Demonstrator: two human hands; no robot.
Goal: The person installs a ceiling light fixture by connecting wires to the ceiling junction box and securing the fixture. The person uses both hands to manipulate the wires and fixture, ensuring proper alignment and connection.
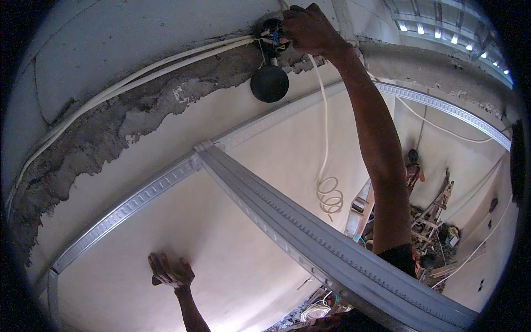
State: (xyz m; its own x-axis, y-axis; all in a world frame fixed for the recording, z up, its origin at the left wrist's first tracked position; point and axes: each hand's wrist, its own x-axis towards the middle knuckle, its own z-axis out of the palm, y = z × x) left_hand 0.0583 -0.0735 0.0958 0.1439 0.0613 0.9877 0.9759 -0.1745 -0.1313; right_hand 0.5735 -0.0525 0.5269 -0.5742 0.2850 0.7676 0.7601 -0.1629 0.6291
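My right hand [310,30] is raised at a round black junction box [272,39] high on the wall. Its fingers are bent closed at the box's right edge, and what they grip is hidden. Thin wires, some blue, show inside the box. A round black lid [269,84] hangs just below it. From behind my right hand a white cable [324,122] drops down, ending in loose coils. My left hand [170,271] rests against the smooth pale wall with its fingers spread, holding nothing.
A grey metal channel [310,238] crosses between me and the wall, joined to a perforated metal rail [133,191]. Two white cables [166,60] run left from the box over rough cement. Far below, a person [413,171] is near wooden pieces [437,205] and rubble.
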